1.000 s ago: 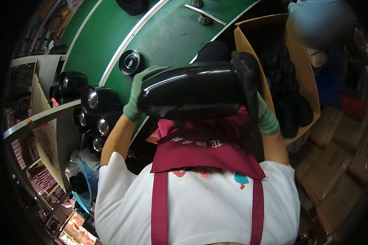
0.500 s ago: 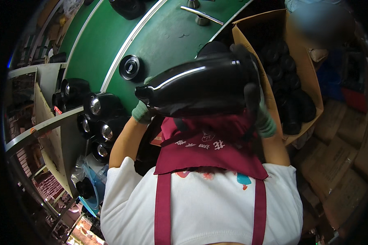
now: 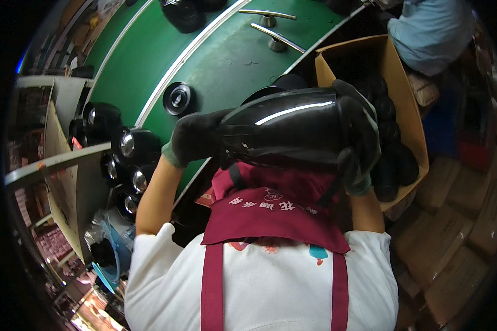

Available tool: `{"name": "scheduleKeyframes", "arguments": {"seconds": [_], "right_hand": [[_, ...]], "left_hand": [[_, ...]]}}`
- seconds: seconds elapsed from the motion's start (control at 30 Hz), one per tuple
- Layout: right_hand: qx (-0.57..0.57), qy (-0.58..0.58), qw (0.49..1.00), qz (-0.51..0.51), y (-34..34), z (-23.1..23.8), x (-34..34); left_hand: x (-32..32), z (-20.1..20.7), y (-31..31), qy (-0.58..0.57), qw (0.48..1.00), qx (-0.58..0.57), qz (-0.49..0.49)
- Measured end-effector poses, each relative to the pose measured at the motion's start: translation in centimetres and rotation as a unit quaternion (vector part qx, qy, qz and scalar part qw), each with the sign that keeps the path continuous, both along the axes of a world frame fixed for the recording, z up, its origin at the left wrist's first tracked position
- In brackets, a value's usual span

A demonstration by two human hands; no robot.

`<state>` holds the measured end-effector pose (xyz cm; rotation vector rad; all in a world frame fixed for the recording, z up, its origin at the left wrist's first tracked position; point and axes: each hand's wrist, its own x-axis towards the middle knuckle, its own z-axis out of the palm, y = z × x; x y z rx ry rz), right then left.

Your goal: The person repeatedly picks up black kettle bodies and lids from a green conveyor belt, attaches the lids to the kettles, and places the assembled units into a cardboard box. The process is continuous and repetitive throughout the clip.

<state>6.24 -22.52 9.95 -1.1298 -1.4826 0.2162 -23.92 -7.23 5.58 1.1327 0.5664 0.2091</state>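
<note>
In front of my chest lies a glossy black jug body (image 3: 284, 127) on its side, its narrow end to the left and its wide end to the right. My left hand (image 3: 196, 138), in a black glove with a green cuff, is wrapped round the narrow end and hides it. On the wide end my right hand (image 3: 361, 138), gloved the same way, is closed with its fingers over the rim. A round black lid-like part (image 3: 179, 99) rests on the green work surface (image 3: 226, 69) beyond my left hand. Behind the jug body, another dark rounded piece (image 3: 289, 83) is partly covered.
To the right stands an open cardboard box (image 3: 411, 99) holding several black round parts. Several black jug bodies with shiny metal inside (image 3: 135, 143) stand at the left. Metal T-shaped fixtures (image 3: 276, 41) stand at the far side. A person in light blue (image 3: 433, 33) is beyond the box.
My left hand has come from behind the jug body to wrap over its narrow end, covering the spout. The jug body has shifted slightly right, and my right hand's fingers are repositioned on its rim.
</note>
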Motion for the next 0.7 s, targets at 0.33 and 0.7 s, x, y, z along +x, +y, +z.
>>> {"name": "scheduleKeyframes", "arguments": {"seconds": [0.33,0.7], "right_hand": [[0.044,0.027,0.999,-0.015,2.9,-2.4,-1.8],[-0.165,0.276,0.946,0.051,9.4,-13.4,-8.0]], "left_hand": [[7.0,5.2,0.1,0.066,0.947,-0.040,0.311],[0.3,0.6,5.2,0.216,0.873,0.243,0.364]]}}
